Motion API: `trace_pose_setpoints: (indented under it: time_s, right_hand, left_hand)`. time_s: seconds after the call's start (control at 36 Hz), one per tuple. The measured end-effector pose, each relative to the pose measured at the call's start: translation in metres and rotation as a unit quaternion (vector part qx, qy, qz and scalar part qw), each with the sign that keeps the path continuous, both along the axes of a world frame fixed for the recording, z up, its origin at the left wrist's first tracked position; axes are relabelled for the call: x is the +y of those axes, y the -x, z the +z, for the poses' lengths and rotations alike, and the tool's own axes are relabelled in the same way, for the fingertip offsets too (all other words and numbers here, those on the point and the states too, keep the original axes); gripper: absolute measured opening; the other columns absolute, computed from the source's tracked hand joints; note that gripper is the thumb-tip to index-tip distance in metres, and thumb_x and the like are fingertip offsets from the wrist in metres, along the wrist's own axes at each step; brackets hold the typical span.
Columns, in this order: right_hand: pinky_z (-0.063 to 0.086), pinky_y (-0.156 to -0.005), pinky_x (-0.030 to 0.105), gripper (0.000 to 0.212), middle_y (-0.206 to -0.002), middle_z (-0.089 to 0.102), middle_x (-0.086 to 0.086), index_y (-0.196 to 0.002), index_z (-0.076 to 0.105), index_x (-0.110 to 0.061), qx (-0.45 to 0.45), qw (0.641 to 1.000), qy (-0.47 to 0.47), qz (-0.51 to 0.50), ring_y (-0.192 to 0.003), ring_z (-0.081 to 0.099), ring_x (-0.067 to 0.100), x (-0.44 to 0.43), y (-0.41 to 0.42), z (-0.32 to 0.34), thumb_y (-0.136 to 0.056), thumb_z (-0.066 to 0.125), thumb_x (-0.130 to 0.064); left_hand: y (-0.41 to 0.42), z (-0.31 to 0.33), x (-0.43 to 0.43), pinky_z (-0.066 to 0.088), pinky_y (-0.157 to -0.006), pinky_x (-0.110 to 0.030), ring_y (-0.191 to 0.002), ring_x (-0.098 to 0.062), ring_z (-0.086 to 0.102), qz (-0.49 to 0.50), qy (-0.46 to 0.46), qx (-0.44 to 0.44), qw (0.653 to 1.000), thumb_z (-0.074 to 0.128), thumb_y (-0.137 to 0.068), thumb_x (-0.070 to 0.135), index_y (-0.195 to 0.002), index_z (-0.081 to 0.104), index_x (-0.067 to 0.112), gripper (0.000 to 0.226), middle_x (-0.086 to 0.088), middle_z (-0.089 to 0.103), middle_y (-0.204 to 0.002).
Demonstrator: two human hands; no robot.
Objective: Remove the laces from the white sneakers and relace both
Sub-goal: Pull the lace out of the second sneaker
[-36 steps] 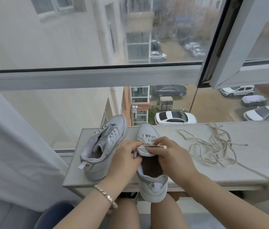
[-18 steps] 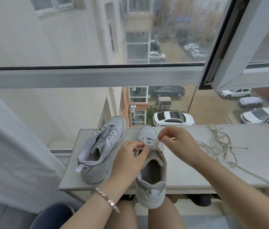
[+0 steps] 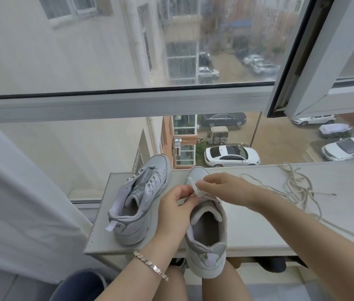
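Note:
Two white sneakers stand on a pale table (image 3: 258,231) by the window. The left sneaker (image 3: 141,203) lies tilted, with no lace that I can make out. The right sneaker (image 3: 207,231) has its heel over the table's front edge, above my knees. My left hand (image 3: 175,211) pinches the sneaker at its eyelets. My right hand (image 3: 226,187) pinches a short white lace end (image 3: 193,185) above the tongue. A loose beige lace (image 3: 297,187) lies tangled on the table to the right.
A large window with a grey frame (image 3: 128,105) stands right behind the table. A white curtain (image 3: 19,203) hangs at the left. An open window sash (image 3: 324,61) juts in at the upper right. The beige lace trails over the table's right front edge.
My right hand has moved from the tongue up toward the toe and now pulls a white lace end upward. My left hand stays on the eyelets.

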State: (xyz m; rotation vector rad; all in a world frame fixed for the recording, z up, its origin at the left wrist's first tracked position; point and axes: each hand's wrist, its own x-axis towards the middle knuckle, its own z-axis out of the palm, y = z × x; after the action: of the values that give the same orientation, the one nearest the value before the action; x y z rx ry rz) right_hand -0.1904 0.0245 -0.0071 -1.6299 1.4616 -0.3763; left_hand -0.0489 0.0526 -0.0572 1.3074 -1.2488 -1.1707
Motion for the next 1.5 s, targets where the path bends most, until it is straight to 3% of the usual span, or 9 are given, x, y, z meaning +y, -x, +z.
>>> trace_pose_setpoints:
  time_s: [0.11, 0.25, 0.39, 0.64, 0.86, 1.0, 1.17, 1.36, 1.5]
  right_hand:
    - [0.038, -0.059, 0.003, 0.016, -0.074, 0.059, -0.012, -0.074, 0.064, -0.023, -0.050, 0.997, 0.066, 0.006, -0.062, 0.051, -0.009, 0.006, 0.009, -0.006, -0.088, 0.061, -0.031]
    - [0.043, -0.065, 0.021, 0.011, -0.073, 0.067, 0.005, -0.075, 0.070, -0.023, -0.124, 0.987, 0.098, -0.034, -0.065, 0.054, 0.007, 0.012, 0.013, -0.011, -0.083, 0.069, -0.016]
    - [0.045, -0.062, 0.005, 0.020, -0.067, 0.071, -0.009, -0.076, 0.072, -0.021, -0.200, 0.970, 0.118, -0.076, -0.064, 0.064, -0.004, 0.014, 0.017, -0.007, -0.084, 0.065, -0.004]
    - [0.043, -0.063, 0.006, 0.022, -0.076, 0.066, -0.012, -0.095, 0.069, -0.028, -0.104, 0.987, 0.122, -0.030, -0.063, 0.055, -0.007, 0.012, 0.014, -0.003, -0.075, 0.076, -0.024]
    - [0.038, -0.063, 0.004, 0.018, -0.067, 0.061, -0.022, -0.069, 0.064, -0.039, -0.021, 0.977, 0.211, -0.010, -0.070, 0.053, -0.013, 0.015, 0.007, -0.010, -0.071, 0.079, -0.029]
    - [0.041, -0.067, 0.015, 0.010, -0.069, 0.066, -0.015, -0.069, 0.070, -0.028, -0.066, 0.977, 0.183, -0.081, -0.069, 0.057, -0.006, 0.017, 0.006, -0.017, -0.079, 0.071, -0.030]
    - [0.030, -0.082, 0.019, 0.008, -0.089, 0.052, -0.005, -0.077, 0.071, -0.023, 0.038, 0.945, 0.316, -0.070, -0.093, 0.040, 0.009, 0.023, 0.000, -0.013, -0.075, 0.075, -0.029]
    - [0.036, -0.051, 0.002, 0.015, -0.063, 0.056, -0.013, -0.076, 0.070, -0.016, 0.061, 0.978, 0.185, -0.080, -0.054, 0.050, -0.004, 0.016, -0.008, -0.011, -0.082, 0.065, -0.029]
    - [0.031, -0.040, 0.010, 0.022, -0.056, 0.056, 0.000, -0.076, 0.072, -0.006, 0.006, 0.995, 0.087, -0.055, -0.044, 0.040, 0.004, 0.013, -0.005, -0.011, -0.083, 0.065, -0.026]
  left_hand:
    - [0.000, 0.002, 0.002, 0.043, -0.064, -0.003, -0.072, 0.013, 0.059, -0.007, 0.003, 0.022, 1.000, 0.065, -0.082, 0.000, -0.074, 0.063, 0.025, 0.027, 0.023, 0.067, -0.067]
    - [-0.004, 0.009, 0.003, 0.046, -0.062, -0.009, -0.067, 0.004, 0.061, -0.030, -0.024, 0.056, 0.998, 0.063, -0.081, -0.004, -0.069, 0.064, 0.023, 0.030, 0.015, 0.067, -0.065]
    - [-0.006, 0.013, 0.001, 0.049, -0.081, -0.022, -0.090, -0.008, 0.063, -0.069, -0.017, 0.030, 0.997, 0.069, -0.081, 0.011, -0.073, 0.070, 0.032, 0.022, 0.015, 0.070, -0.080]
    - [-0.006, 0.012, -0.005, 0.047, -0.070, -0.008, -0.080, 0.002, 0.066, -0.045, -0.001, 0.016, 0.999, 0.065, -0.086, 0.013, -0.077, 0.070, 0.030, 0.020, 0.014, 0.072, -0.080]
    - [-0.009, 0.014, -0.010, 0.049, -0.066, -0.009, -0.069, 0.003, 0.066, -0.051, -0.028, 0.036, 0.998, 0.063, -0.087, 0.010, -0.080, 0.067, 0.016, 0.010, 0.010, 0.071, -0.070]
    - [-0.010, 0.015, -0.010, 0.046, -0.055, -0.008, -0.062, 0.005, 0.064, -0.036, -0.078, 0.081, 0.993, 0.060, -0.089, 0.017, -0.079, 0.068, 0.017, 0.013, 0.011, 0.071, -0.065]
    - [-0.010, 0.017, -0.011, 0.044, -0.053, -0.005, -0.060, 0.008, 0.062, -0.024, -0.072, 0.066, 0.995, 0.062, -0.089, 0.019, -0.077, 0.067, 0.020, 0.013, 0.015, 0.069, -0.062]
    - [-0.010, 0.015, -0.011, 0.047, -0.063, -0.008, -0.065, 0.007, 0.062, -0.033, -0.002, 0.020, 0.999, 0.063, -0.087, 0.010, -0.073, 0.065, 0.024, 0.020, 0.016, 0.069, -0.065]
    - [-0.008, 0.015, -0.012, 0.047, -0.062, -0.010, -0.063, 0.004, 0.062, -0.049, 0.014, 0.012, 0.999, 0.064, -0.085, 0.005, -0.067, 0.064, 0.026, 0.028, 0.014, 0.068, -0.062]
